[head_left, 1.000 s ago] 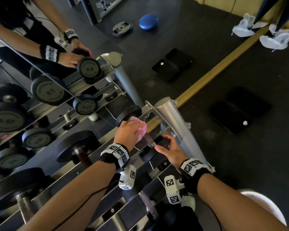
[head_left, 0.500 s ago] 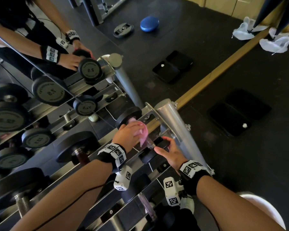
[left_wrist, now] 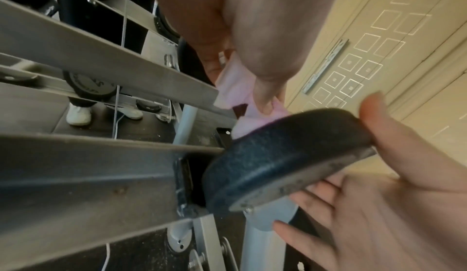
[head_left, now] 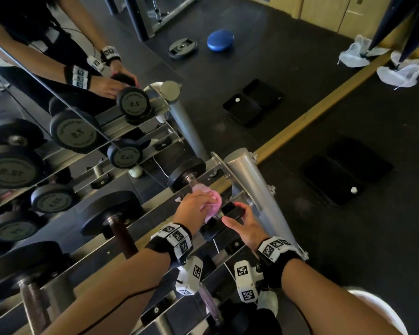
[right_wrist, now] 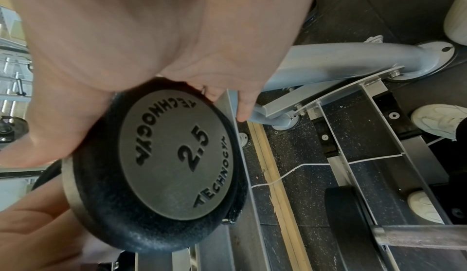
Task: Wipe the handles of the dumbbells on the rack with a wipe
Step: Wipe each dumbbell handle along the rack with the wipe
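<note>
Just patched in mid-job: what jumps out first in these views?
The pink wipe, wrapped round the handle of the small black 2.5 dumbbell at the right end of the grey metal rack, gripped by the left hand. The right hand steadies the dumbbell's near end. Behind, a wall mirror doubles everything.

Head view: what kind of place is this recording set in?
Most likely a gym: a rack of dumbbells against a wall mirror, with a weight plate on dark rubber flooring.

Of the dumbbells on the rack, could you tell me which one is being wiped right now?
The 2.5 dumbbell at the rack's right end: its handle alone is wrapped in the pink wipe.
</note>
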Motion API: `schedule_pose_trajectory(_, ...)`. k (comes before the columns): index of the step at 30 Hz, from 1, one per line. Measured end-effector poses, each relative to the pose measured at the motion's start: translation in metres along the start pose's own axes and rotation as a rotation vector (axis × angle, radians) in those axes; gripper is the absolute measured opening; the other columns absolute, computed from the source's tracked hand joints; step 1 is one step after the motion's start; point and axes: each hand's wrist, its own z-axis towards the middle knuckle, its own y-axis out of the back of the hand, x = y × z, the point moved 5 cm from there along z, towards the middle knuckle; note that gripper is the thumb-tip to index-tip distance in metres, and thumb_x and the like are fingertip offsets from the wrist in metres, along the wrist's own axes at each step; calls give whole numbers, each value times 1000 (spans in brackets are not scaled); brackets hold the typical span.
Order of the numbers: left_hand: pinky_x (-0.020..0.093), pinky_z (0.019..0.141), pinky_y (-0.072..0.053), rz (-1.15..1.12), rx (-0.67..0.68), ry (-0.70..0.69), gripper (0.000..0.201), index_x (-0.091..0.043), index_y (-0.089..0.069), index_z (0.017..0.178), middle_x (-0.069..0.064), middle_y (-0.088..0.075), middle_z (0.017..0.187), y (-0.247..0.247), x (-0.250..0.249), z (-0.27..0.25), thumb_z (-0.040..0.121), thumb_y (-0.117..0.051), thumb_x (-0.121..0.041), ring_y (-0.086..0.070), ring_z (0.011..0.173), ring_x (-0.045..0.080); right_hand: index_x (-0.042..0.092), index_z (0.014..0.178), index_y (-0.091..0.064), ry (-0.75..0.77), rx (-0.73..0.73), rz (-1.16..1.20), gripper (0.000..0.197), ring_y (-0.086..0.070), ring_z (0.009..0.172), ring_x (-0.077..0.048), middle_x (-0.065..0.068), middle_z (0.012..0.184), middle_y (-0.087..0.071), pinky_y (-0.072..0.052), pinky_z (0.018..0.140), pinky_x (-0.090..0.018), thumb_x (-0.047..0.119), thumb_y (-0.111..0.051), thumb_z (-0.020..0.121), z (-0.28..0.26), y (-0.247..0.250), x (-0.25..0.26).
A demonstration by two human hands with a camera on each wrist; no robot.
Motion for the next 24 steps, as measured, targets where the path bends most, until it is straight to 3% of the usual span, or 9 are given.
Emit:
schedule_pose_trajectory(2, 28, 99, -47, -69, 7, 34, 21, -32, -72, 108, -3, -65, 109, -1, -3, -8, 96, -59, -21, -60, 98, 8, 26, 140, -36, -10, 13, 15, 81, -61, 118, -32, -13, 128, -60, -44, 107, -56, 36, -84, 75, 0, -1, 0)
schedule_pose_trajectory(4, 32, 95, -44, 6, -67, 66, 19, -41, -73, 103, -9, -59, 92, 7, -8, -16, 95, -60, -29, -54, 88, 8, 28, 140, -37, -10, 15, 13, 88, -61, 118, -33, -14, 130, -59, -45, 105, -57, 42, -87, 69, 0, -1, 2)
schedule_pose_trajectory(6, 37, 93, -37, 32, -191, 182, 18, -44, -72, 101, -13, -60, 82, 20, -5, -25, 94, -59, -34, -52, 88, 11, 29, 139, -36, -1, 8, -24, 104, -59, 119, -31, -12, 131, -59, -44, 107, -55, 60, -87, 54, -1, -1, 4)
schedule_pose_trajectory(9, 41, 88, -48, -238, -368, 419, 11, -40, -70, 90, -15, -67, 77, 40, 12, -38, 91, -62, -34, -62, 90, 19, 30, 140, -36, 6, 5, -53, 118, -54, 126, -33, -13, 138, -53, -41, 110, -55, 73, -85, 42, 1, -1, 2)
schedule_pose_trajectory(12, 26, 64, -47, -463, -491, 637, 17, -40, -61, 73, -13, -65, 74, 46, 25, -44, 88, -64, -32, -65, 80, 14, 33, 138, -36, 1, 17, -66, 114, -57, 123, -28, -9, 135, -56, -42, 110, -53, 73, -85, 43, 3, 0, 0)
schedule_pose_trajectory(15, 22, 59, -38, -520, -551, 797, 26, -37, -57, 70, -12, -60, 77, 42, 32, -40, 90, -61, -21, -62, 82, 16, 35, 136, -38, -3, 23, -85, 109, -53, 128, -28, -10, 140, -52, -41, 111, -52, 74, -85, 45, 5, 1, 0)
schedule_pose_trajectory(19, 24, 72, -43, -588, -514, 840, 17, -32, -72, 103, 0, -70, 98, 29, 33, -26, 92, -61, -28, -63, 93, 19, 35, 137, -37, 2, 24, -99, 110, -48, 133, -30, -13, 143, -48, -38, 113, -53, 75, -84, 46, 8, 2, -3)
schedule_pose_trajectory(22, 32, 88, -51, -615, -436, 740, 33, -37, -64, 126, 1, -71, 108, 17, 23, -17, 97, -54, -45, -64, 101, 20, 36, 136, -35, -1, 32, -134, 109, -53, 126, -24, -7, 137, -54, -39, 112, -50, 76, -83, 48, 9, 5, -4)
schedule_pose_trajectory(24, 32, 95, -49, -672, -426, 684, 38, -38, -56, 136, -4, -68, 115, 9, 19, -16, 99, -50, -40, -62, 103, 15, 34, 137, -35, 4, 34, -143, 110, -55, 124, -22, -5, 135, -56, -40, 112, -49, 76, -84, 47, 10, 5, -4)
